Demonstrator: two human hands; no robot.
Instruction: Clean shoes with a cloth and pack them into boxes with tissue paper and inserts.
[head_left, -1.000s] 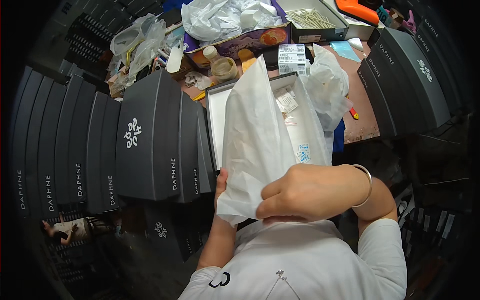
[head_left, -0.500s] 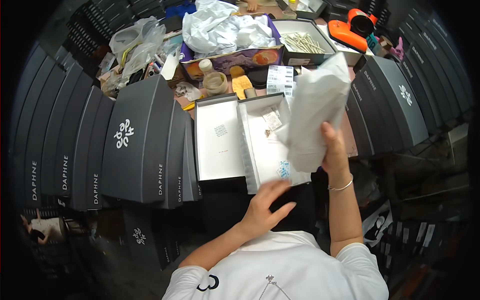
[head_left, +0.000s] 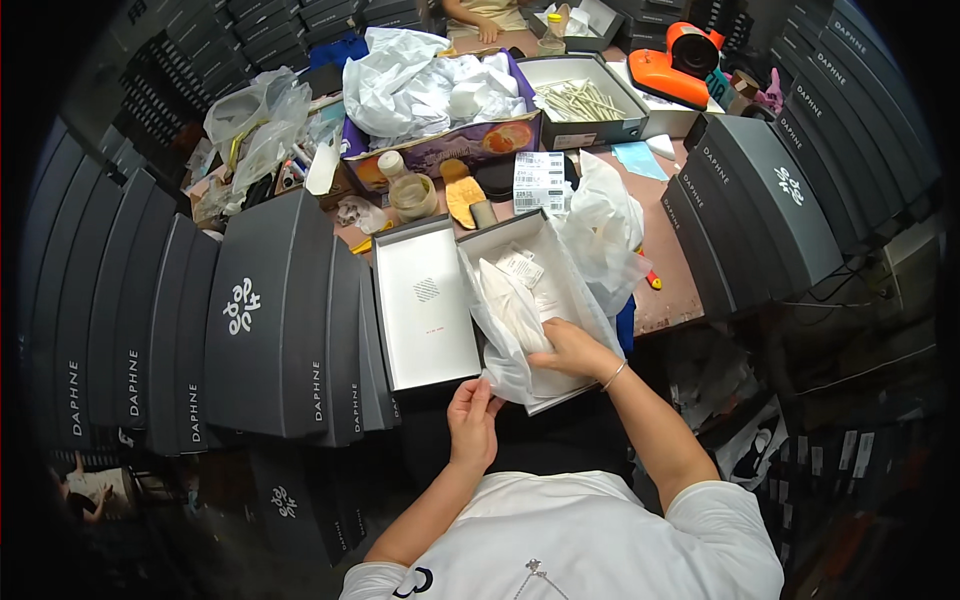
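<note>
A grey shoebox with a white inside [head_left: 565,397] lies open on the table in front of me. White tissue paper [head_left: 505,355] lines its left side and hangs over the near corner. Fingers and thumb of my left hand [head_left: 472,425] pinch the paper's edge there. Reaching into the box, my right hand [head_left: 582,357] is closed on the near end of a long pale paper-wrapped bundle [head_left: 507,300]; its contents are hidden. A small white packet [head_left: 521,267] lies at the box's far end. The box lid [head_left: 430,345], white side up, sits alongside on the left.
Dark shoeboxes stand in rows at left [head_left: 265,320] and right [head_left: 770,210]. Behind are a purple carton of crumpled paper [head_left: 460,140], a tray of pale sticks [head_left: 580,102], a jar [head_left: 413,197], a label stack [head_left: 540,182] and an orange heat-gun-like tool [head_left: 670,80]. White wrapping [head_left: 605,220] borders the box.
The paper-wrapped bundle, held up over the box's right side before, is down inside the box with my right hand. My left hand has moved left and down and taken the tissue paper.
</note>
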